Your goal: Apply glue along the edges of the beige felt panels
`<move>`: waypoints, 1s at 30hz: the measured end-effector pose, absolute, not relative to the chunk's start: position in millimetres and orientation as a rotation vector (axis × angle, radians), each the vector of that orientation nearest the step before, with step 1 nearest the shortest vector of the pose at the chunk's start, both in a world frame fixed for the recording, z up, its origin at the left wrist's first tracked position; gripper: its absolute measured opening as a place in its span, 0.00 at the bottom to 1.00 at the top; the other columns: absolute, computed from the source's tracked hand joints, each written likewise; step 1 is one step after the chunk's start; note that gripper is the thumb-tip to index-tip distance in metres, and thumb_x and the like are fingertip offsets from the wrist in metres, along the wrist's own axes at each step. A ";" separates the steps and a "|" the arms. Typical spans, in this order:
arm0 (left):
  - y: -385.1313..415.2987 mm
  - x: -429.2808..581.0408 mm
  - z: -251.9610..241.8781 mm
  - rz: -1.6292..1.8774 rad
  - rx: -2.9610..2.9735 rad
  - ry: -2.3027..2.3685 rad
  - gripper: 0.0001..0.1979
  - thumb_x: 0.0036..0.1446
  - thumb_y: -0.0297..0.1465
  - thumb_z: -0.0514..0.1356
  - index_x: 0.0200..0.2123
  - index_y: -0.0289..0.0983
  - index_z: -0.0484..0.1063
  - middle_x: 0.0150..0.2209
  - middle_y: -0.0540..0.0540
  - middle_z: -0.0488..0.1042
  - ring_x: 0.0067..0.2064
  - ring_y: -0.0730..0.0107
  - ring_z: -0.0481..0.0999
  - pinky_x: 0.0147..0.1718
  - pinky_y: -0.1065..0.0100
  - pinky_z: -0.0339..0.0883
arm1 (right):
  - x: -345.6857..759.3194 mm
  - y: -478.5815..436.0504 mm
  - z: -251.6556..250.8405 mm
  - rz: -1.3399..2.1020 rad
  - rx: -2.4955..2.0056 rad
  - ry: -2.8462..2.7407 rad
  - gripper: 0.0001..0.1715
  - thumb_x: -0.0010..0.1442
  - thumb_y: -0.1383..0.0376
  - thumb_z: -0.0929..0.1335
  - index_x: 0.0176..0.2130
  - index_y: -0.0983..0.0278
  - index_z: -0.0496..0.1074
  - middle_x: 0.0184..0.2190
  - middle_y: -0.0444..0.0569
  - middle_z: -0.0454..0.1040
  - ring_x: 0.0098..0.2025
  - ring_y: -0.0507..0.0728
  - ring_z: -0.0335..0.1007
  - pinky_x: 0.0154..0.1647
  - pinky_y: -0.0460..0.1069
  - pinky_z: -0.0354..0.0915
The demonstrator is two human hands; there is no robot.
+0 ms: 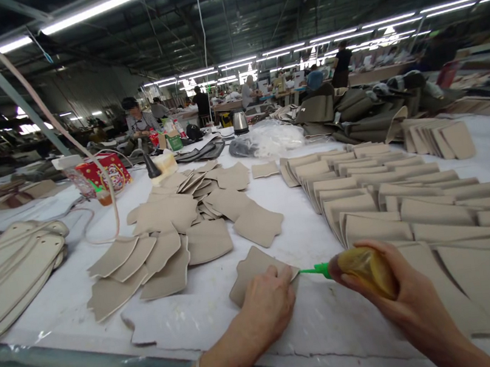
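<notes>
My right hand is wrapped around a glue bottle of yellowish-brown liquid, tilted on its side. Its green nozzle points left, with the tip at the right edge of a beige leather-like piece. On that piece, my left hand is closed, its curled fingers gripping near the right edge and covering part of it. Beyond it lies a loose heap of similar beige pieces. To the right, folded beige pieces stand in overlapping rows.
Large pale panels lie at the left. A red patterned box stands behind a hanging hose. Clear plastic, a metal kettle and dark folded material are at the back. A person sits across the table.
</notes>
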State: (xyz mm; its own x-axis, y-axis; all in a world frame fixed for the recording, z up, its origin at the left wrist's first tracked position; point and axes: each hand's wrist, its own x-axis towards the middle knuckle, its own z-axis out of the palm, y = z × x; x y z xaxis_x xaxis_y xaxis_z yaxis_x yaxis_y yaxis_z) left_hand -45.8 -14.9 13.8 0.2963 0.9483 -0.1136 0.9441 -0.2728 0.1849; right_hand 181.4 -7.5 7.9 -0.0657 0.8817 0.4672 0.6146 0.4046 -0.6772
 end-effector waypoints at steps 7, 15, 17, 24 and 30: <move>-16.0 -48.4 11.5 0.037 2.344 1.705 0.21 0.63 0.32 0.44 0.59 0.44 0.58 0.41 0.43 0.70 0.36 0.57 0.75 0.35 0.60 0.68 | 182.0 -7.5 6.5 0.534 -1.356 -1.696 0.27 0.58 0.46 0.69 0.49 0.58 0.64 0.38 0.46 0.72 0.36 0.61 0.70 0.36 0.52 0.66; -15.8 -59.1 11.3 0.067 2.329 1.642 0.21 0.63 0.33 0.44 0.58 0.46 0.60 0.39 0.44 0.69 0.37 0.60 0.74 0.36 0.63 0.66 | 179.2 -17.7 8.0 0.745 -1.338 -1.668 0.26 0.58 0.47 0.68 0.50 0.59 0.64 0.39 0.45 0.72 0.39 0.60 0.70 0.39 0.51 0.65; -16.0 -60.5 12.5 0.076 2.331 1.621 0.21 0.63 0.33 0.43 0.57 0.45 0.60 0.39 0.45 0.69 0.37 0.60 0.73 0.37 0.63 0.66 | 180.7 -18.3 7.1 0.726 -1.338 -1.675 0.26 0.58 0.48 0.69 0.49 0.59 0.64 0.38 0.45 0.72 0.38 0.60 0.70 0.38 0.50 0.65; -18.3 -62.9 14.0 0.076 2.311 1.598 0.21 0.65 0.35 0.41 0.58 0.44 0.60 0.41 0.45 0.68 0.38 0.61 0.73 0.38 0.64 0.65 | 185.6 -21.9 -2.2 0.824 -1.289 -1.759 0.26 0.59 0.50 0.69 0.50 0.61 0.63 0.39 0.47 0.73 0.39 0.61 0.72 0.37 0.49 0.68; -20.3 -62.8 11.8 0.092 2.296 1.605 0.21 0.65 0.34 0.42 0.58 0.43 0.59 0.41 0.45 0.68 0.39 0.62 0.73 0.39 0.65 0.65 | 179.8 -33.2 -1.9 0.805 -1.329 -1.697 0.26 0.58 0.49 0.69 0.50 0.60 0.64 0.39 0.46 0.73 0.39 0.60 0.72 0.38 0.48 0.68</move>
